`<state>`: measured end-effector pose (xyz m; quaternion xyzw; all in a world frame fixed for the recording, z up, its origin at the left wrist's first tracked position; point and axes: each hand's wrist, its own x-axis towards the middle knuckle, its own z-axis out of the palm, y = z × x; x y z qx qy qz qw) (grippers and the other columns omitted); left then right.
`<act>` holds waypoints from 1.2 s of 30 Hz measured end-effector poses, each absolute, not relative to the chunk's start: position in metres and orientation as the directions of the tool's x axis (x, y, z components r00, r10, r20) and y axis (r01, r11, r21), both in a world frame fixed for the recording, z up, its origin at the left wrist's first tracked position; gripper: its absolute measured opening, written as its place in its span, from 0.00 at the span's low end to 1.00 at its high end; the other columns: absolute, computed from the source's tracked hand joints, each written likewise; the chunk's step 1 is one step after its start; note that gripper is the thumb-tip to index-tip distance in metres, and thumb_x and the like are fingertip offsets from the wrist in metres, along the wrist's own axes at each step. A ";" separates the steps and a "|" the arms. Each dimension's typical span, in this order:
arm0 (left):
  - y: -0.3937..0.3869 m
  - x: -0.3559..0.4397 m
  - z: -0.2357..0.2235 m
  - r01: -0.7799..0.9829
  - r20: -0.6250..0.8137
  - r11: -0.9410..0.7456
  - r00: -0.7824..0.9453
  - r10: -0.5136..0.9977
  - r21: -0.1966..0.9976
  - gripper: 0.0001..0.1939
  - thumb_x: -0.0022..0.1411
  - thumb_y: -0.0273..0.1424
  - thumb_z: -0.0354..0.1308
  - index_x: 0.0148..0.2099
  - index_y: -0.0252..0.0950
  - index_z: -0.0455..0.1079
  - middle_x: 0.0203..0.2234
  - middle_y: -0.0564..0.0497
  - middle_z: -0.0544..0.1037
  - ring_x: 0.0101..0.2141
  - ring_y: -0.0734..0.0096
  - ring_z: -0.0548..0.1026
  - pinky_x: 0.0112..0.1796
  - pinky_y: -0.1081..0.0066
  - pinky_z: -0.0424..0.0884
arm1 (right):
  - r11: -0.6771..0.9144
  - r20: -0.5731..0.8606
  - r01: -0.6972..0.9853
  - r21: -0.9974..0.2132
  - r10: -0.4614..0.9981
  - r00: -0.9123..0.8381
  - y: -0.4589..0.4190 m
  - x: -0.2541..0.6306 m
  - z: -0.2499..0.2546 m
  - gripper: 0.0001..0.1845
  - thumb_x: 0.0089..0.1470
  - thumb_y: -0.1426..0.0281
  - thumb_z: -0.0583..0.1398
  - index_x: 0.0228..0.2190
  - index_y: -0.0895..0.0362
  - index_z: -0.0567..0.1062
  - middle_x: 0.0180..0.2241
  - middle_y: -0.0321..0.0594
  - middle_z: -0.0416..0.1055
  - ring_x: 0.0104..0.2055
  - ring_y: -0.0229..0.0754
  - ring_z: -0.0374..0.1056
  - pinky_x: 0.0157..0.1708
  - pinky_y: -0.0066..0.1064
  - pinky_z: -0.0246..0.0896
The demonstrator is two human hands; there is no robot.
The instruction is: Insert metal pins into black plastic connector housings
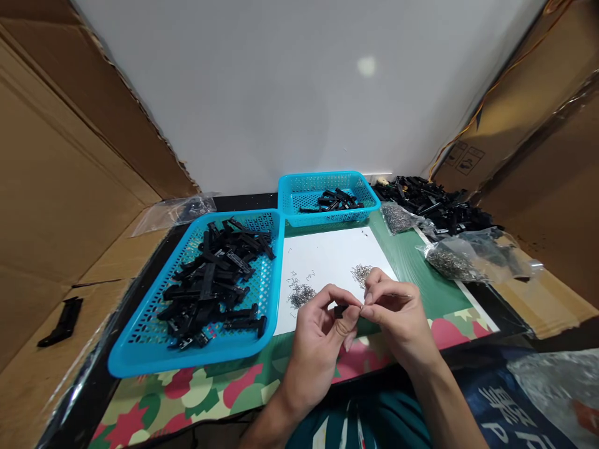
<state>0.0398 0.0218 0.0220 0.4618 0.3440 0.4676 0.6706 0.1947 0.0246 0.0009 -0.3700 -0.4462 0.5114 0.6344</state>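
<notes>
My left hand [322, 327] is closed, pinching a small black plastic piece [340, 309] between thumb and fingers. Fingertip to fingertip with it, my right hand [397, 312] is closed in a pinch; what it holds is too small to make out. Both hands hover over the near edge of a white sheet [327, 255] that carries two little heaps of small metal springs [302, 294], one left of the hands and one just behind them. A large blue basket [140, 349] full of black plastic parts lies to the left.
A smaller blue basket [365, 212] with a few black parts stands behind the sheet. Loose black parts [430, 199] and clear bags of metal springs [449, 262] lie at the right. Cardboard walls close both sides. One black part [63, 321] rests on the left cardboard.
</notes>
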 end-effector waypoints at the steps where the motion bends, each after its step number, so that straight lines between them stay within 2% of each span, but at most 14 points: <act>1: 0.022 0.041 0.022 -0.317 -0.034 0.141 0.320 0.947 0.938 0.17 0.67 0.45 0.69 0.39 0.36 0.73 0.19 0.60 0.65 0.20 0.80 0.61 0.23 0.77 0.56 | 0.187 0.173 -0.353 -0.917 0.982 0.069 0.025 0.195 -0.001 0.08 0.46 0.69 0.78 0.25 0.50 0.85 0.30 0.36 0.65 0.32 0.40 0.61 0.29 0.31 0.59; 4: 0.021 0.047 0.021 -0.359 -0.024 0.146 0.323 0.946 0.922 0.17 0.67 0.44 0.69 0.37 0.36 0.71 0.19 0.60 0.68 0.20 0.80 0.65 0.25 0.77 0.60 | 0.102 0.124 -0.491 -0.865 0.992 -0.012 0.026 0.193 -0.006 0.10 0.47 0.69 0.78 0.26 0.51 0.82 0.31 0.34 0.64 0.29 0.37 0.62 0.23 0.28 0.62; 7: 0.023 0.050 0.017 -0.388 -0.001 0.130 0.316 0.949 0.912 0.17 0.69 0.42 0.68 0.37 0.36 0.69 0.23 0.58 0.71 0.21 0.80 0.69 0.27 0.77 0.64 | -0.026 0.073 -0.621 -0.783 0.988 -0.133 0.029 0.190 -0.010 0.11 0.50 0.67 0.76 0.29 0.52 0.79 0.31 0.31 0.62 0.21 0.33 0.63 0.14 0.27 0.63; 11: 0.025 0.050 0.014 -0.388 -0.001 0.128 0.311 0.950 0.913 0.15 0.69 0.41 0.68 0.40 0.35 0.72 0.27 0.55 0.75 0.22 0.79 0.72 0.27 0.77 0.69 | -0.149 0.059 -0.682 -0.716 0.961 -0.272 0.032 0.189 -0.014 0.16 0.51 0.66 0.76 0.30 0.54 0.74 0.30 0.28 0.63 0.17 0.32 0.69 0.16 0.26 0.70; 14: 0.023 0.051 0.018 -0.403 0.002 0.135 0.322 0.947 0.905 0.15 0.67 0.42 0.69 0.42 0.36 0.73 0.33 0.53 0.76 0.24 0.76 0.76 0.27 0.74 0.76 | -0.212 0.071 -0.712 -0.669 0.936 -0.345 0.033 0.191 -0.014 0.17 0.53 0.66 0.76 0.30 0.54 0.72 0.29 0.26 0.65 0.15 0.29 0.67 0.16 0.21 0.68; 19: 0.019 0.055 0.025 -0.453 0.024 0.139 0.336 0.942 0.881 0.15 0.69 0.41 0.68 0.40 0.36 0.71 0.32 0.52 0.77 0.26 0.73 0.79 0.30 0.71 0.80 | -0.232 0.076 -0.731 -0.642 0.929 -0.361 0.032 0.192 -0.006 0.18 0.52 0.68 0.76 0.30 0.55 0.71 0.27 0.24 0.66 0.13 0.26 0.62 0.14 0.18 0.64; 23: 0.025 0.052 0.028 -0.508 -0.032 0.228 0.366 0.930 0.830 0.14 0.67 0.37 0.71 0.40 0.35 0.71 0.24 0.54 0.77 0.24 0.76 0.76 0.30 0.76 0.76 | -0.166 0.024 -0.701 -0.693 0.967 -0.253 0.030 0.185 0.001 0.17 0.52 0.67 0.76 0.30 0.55 0.73 0.26 0.25 0.65 0.14 0.26 0.62 0.15 0.20 0.62; 26: 0.032 0.048 0.028 -0.541 -0.110 0.320 0.384 0.917 0.778 0.15 0.65 0.37 0.73 0.39 0.35 0.71 0.21 0.55 0.76 0.23 0.78 0.73 0.28 0.81 0.72 | -0.079 -0.004 -0.626 -0.776 0.993 -0.121 0.026 0.176 0.001 0.14 0.56 0.64 0.74 0.31 0.54 0.75 0.22 0.26 0.65 0.17 0.29 0.63 0.21 0.22 0.64; 28: 0.034 0.046 0.027 -0.528 -0.136 0.333 0.376 0.917 0.781 0.15 0.65 0.38 0.72 0.40 0.34 0.71 0.21 0.55 0.75 0.23 0.79 0.72 0.28 0.81 0.71 | -0.011 0.012 -0.518 -0.855 0.999 -0.041 0.023 0.172 0.000 0.12 0.61 0.61 0.71 0.33 0.54 0.76 0.19 0.26 0.63 0.18 0.32 0.62 0.23 0.25 0.62; 31: 0.035 0.044 0.024 -0.446 -0.148 0.306 0.356 0.923 0.841 0.15 0.67 0.40 0.70 0.41 0.34 0.72 0.21 0.55 0.75 0.23 0.78 0.72 0.28 0.80 0.71 | 0.149 0.124 -0.189 -0.971 0.983 0.135 0.018 0.174 0.004 0.11 0.65 0.60 0.67 0.34 0.54 0.78 0.23 0.30 0.65 0.23 0.34 0.61 0.26 0.28 0.58; 34: 0.036 0.041 0.022 -0.341 -0.122 0.244 0.342 0.932 0.908 0.16 0.68 0.42 0.69 0.41 0.34 0.73 0.21 0.55 0.76 0.23 0.75 0.73 0.28 0.77 0.71 | 0.250 0.272 0.139 -0.958 0.945 0.180 0.016 0.184 0.011 0.08 0.66 0.62 0.66 0.37 0.53 0.81 0.28 0.33 0.65 0.28 0.36 0.59 0.28 0.30 0.55; 36: 0.038 0.039 0.020 -0.283 -0.100 0.202 0.338 0.936 0.938 0.16 0.67 0.43 0.69 0.40 0.34 0.73 0.20 0.55 0.75 0.22 0.75 0.73 0.28 0.76 0.70 | 0.267 0.292 0.201 -0.943 0.950 0.111 0.015 0.192 0.015 0.07 0.67 0.64 0.65 0.39 0.52 0.82 0.29 0.33 0.64 0.28 0.37 0.58 0.28 0.30 0.54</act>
